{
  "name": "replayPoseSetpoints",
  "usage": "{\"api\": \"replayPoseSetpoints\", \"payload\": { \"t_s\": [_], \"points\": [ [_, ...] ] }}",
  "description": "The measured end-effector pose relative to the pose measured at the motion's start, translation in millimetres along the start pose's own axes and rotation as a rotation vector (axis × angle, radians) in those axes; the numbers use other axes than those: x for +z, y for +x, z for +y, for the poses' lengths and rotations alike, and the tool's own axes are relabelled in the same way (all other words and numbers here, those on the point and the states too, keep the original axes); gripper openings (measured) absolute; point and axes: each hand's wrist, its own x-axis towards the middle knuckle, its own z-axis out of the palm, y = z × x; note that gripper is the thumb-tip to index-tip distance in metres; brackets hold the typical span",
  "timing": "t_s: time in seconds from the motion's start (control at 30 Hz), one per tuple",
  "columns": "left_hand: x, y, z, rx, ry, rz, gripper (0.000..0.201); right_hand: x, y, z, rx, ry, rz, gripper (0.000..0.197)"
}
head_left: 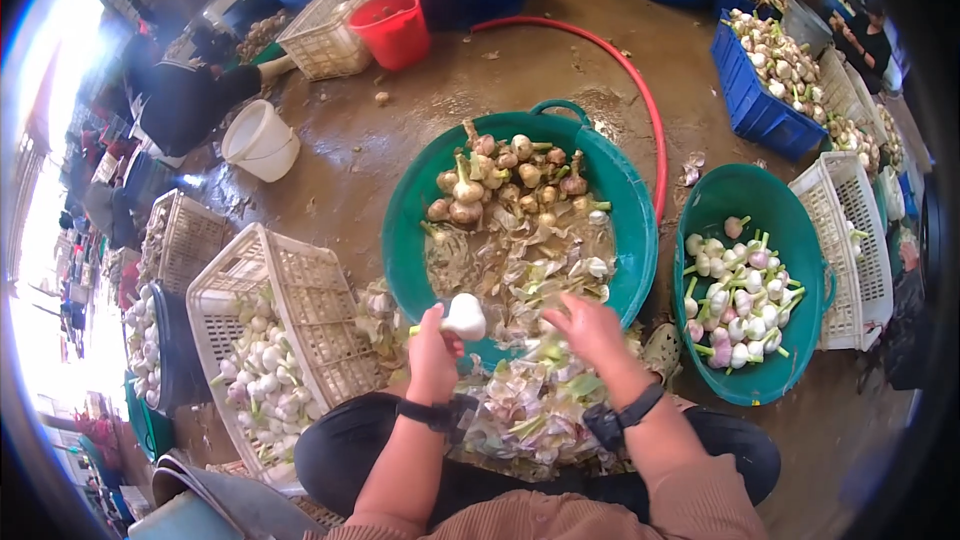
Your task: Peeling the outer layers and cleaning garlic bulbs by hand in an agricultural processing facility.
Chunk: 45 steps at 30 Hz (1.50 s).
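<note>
My left hand (432, 364) is closed on the short stem of a white, clean-skinned garlic bulb (466, 316), its head pointing right. To the right of it, my right hand (592, 332) hangs over the near rim of a round green tub (400, 240), its fingers apart and slightly blurred, with nothing plain in them. Inside the tub, unpeeled brownish garlic bulbs (467, 190) lie heaped at the far left, and loose dry skins (540, 275) cover the near part. More peeled skins (530, 405) are piled between my knees.
At my left stands a pale plastic crate (318, 305) of white garlic. A green tub (740, 195) of cleaned bulbs and a white crate (832, 240) are at my right. A red hose (640, 90) curves across the wet floor. Farther off are a red bucket (392, 35), a white bucket (262, 140) and other people.
</note>
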Motion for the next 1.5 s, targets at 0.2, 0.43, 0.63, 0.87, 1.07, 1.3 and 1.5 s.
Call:
{"api": "replayPoseSetpoints", "payload": {
  "t_s": [0.2, 0.43, 0.63, 0.87, 1.07, 1.3, 1.5],
  "points": [
    [26, -33, 1, 0.655, 0.529, -0.232, 0.037, 11, 20, -23, 0.480, 1.042, -0.325, 0.059],
    [27, -28, -5, 0.384, 0.256, -0.076, 0.026, -62, 161, 17, 0.161, -0.086, -0.164, 0.052],
    [24, -19, -8, 0.392, 0.355, -0.042, 0.016, 24, 187, 130, 0.256, -1.509, -0.047, 0.049],
    [22, -11, -9, 0.300, 0.390, 0.034, 0.012, 13, 101, 81, 0.257, -1.236, -1.057, 0.030],
    [30, -25, -16, 0.265, 0.373, -0.051, 0.012, -16, 118, -9, 0.029, -1.529, -0.630, 0.022],
    [28, -18, -23, 0.268, 0.363, -0.068, 0.013, -6, 186, 104, 0.233, -1.715, -0.495, 0.033],
    [31, -10, -17, 0.173, 0.384, 0.158, 0.036, 15, 100, 58, 0.104, -0.836, -0.389, 0.028]
  ]
}}
